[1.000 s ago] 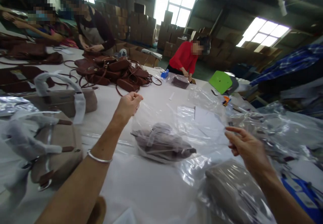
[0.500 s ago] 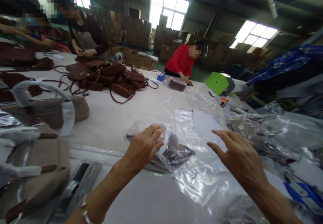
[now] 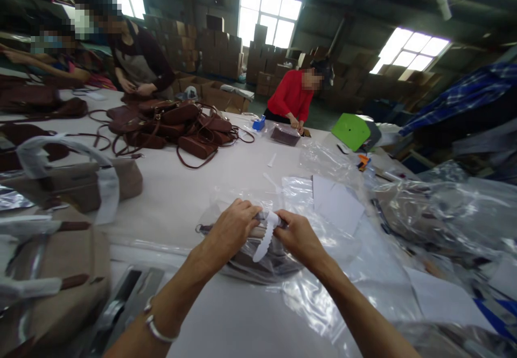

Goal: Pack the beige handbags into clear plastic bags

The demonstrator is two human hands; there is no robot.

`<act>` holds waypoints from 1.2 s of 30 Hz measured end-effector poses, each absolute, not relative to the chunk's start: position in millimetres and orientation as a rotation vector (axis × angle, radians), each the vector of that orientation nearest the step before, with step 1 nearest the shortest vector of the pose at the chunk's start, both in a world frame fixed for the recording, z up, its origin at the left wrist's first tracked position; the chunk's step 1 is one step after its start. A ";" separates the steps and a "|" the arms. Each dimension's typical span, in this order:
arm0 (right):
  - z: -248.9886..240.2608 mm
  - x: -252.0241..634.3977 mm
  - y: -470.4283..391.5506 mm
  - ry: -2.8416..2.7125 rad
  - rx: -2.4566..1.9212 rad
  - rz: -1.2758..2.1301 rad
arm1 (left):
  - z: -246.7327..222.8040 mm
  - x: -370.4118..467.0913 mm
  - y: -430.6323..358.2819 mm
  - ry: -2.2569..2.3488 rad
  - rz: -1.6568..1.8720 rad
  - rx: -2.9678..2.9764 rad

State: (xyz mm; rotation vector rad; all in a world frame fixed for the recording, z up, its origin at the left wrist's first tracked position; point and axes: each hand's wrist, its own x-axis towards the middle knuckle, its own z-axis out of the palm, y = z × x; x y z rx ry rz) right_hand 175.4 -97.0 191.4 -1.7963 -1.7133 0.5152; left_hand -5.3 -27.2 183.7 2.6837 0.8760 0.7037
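Left hand [image 3: 236, 226]: fingers clamped on the wrapped handle [image 3: 262, 216] of the grey-brown bag [image 3: 258, 258].
Right hand [image 3: 297, 234]: thumb and fingers closed on the same handle, near the left hand.
White strip [image 3: 264, 242]: flexible, scalloped along one edge, draped over the handle between the hands.
Bagged article: soft and rounded, lying on the table [image 3: 173, 185] amid glossy, wrinkled clear plastic [image 3: 319, 280].
Surface: broad, pale, smooth; a flat white sheet [image 3: 337, 202] lies to the right.
Left side: taupe bags [image 3: 81, 255], matt, with brown tabs and white-wrapped handles.
Beyond: piled brown bags [image 3: 169, 121] with thin, looping straps; blue dispenser [image 3: 259, 123]; angular green panel [image 3: 351, 131].
Far edge: person in red [image 3: 291, 94], bent over a plastic-covered dark item [image 3: 285, 133].
Room: dim, with stacked cartons [image 3: 220, 51] and bright paned windows [image 3: 269, 16].
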 end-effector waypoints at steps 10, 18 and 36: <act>202.0 171.4 -90.7 -1.736 -1.747 0.592 | 164.0 -11.2 -50.6 0.679 1.187 2.777; 183.0 167.1 -95.8 -1.705 -1.752 0.630 | 173.4 -12.2 -56.2 0.559 1.237 2.307; 210.1 163.8 -98.4 -2.262 -1.665 0.354 | 176.8 -28.8 -58.2 0.482 1.340 2.418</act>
